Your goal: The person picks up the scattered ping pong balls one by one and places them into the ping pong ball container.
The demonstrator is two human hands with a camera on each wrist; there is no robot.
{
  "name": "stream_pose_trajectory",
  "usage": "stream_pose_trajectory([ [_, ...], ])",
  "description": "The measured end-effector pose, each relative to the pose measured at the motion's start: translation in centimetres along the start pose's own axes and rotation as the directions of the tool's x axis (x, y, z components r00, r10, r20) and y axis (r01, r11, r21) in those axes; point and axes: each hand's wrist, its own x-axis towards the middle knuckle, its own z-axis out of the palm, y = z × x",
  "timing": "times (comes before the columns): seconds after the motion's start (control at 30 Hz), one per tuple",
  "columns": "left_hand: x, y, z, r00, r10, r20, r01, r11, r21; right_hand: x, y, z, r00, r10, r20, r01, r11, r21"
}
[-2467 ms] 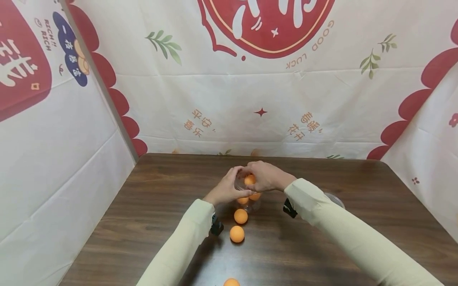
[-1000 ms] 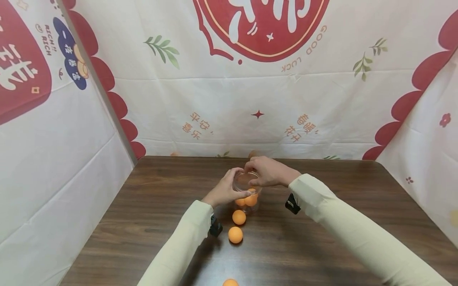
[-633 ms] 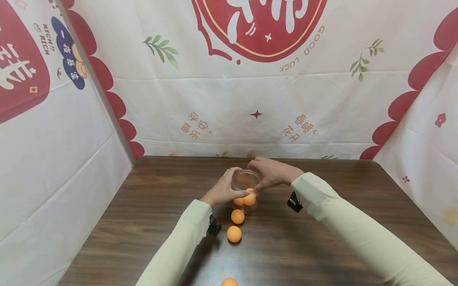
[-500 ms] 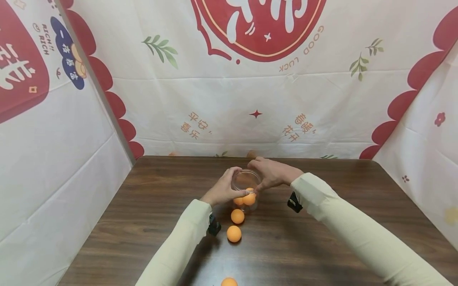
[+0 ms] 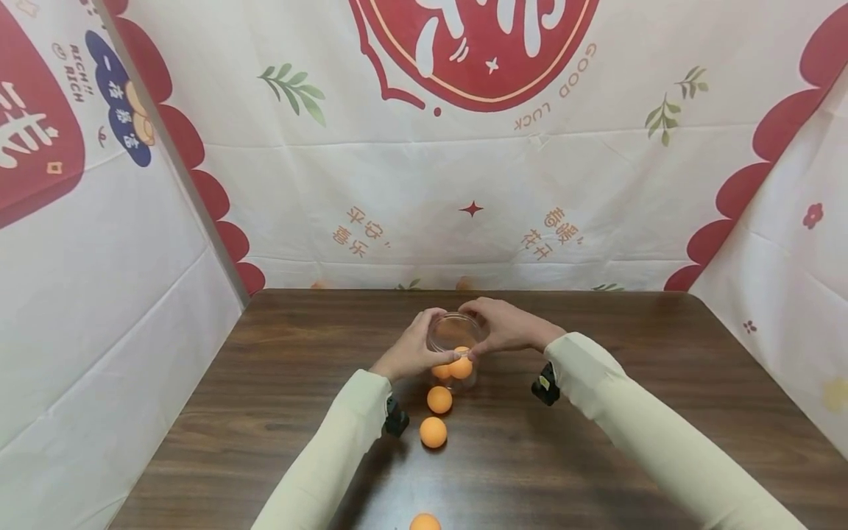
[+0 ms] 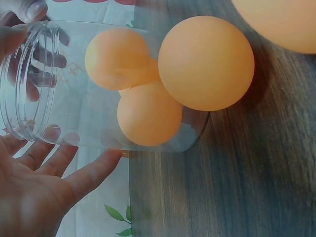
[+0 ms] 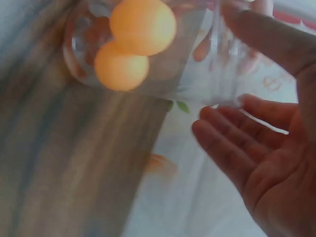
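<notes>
A clear plastic jar (image 5: pixel 457 331), lidless at its top, stands upright near the back of the table. Inside its lower part lie a few orange ping-pong balls (image 6: pixel 149 114). My left hand (image 5: pixel 411 350) holds the jar's near-left side, with thumb and fingers spread around the rim. From the other side my right hand (image 5: pixel 506 326) grips the rim between thumb and fingertips; no ball shows in it. Close in front of the jar sit two loose balls, the nearer ball (image 5: pixel 433 432) and the farther ball (image 5: pixel 439 400).
Another orange ball (image 5: pixel 425 523) lies at the bottom edge of the head view. The brown wood-grain table (image 5: pixel 298 324) meets a printed white cloth (image 5: pixel 331 177) at the back, with more cloth along both sides. A dark camera (image 5: pixel 546 384) is strapped to each wrist.
My right hand has let an orange ball drop into the jar and moved from over the mouth to the right side of the rim. The left hand has stayed around the jar.
</notes>
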Motion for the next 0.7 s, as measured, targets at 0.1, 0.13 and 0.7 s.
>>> stream_pose_trajectory([
  [0.1, 0.1, -0.1, 0.1, 1.000, 0.001, -0.009, -0.001, 1.000, 0.010, -0.4, 1.2, 1.0, 0.999, -0.005, -0.046, 0.012, 0.989, 0.144],
  [0.13, 0.1, -0.2, 0.1, 1.000, 0.000, -0.007, 0.000, 1.000, 0.009, -0.5, 1.6, 1.3, 0.998, -0.006, -0.057, 0.017, 0.981, 0.195],
  [0.7, 0.2, -0.2, 0.0, 1.000, -0.008, -0.017, 0.009, 1.000, 0.022, -0.7, 3.0, 4.5, 0.984, 0.033, -0.177, 0.051, 0.893, 0.448],
])
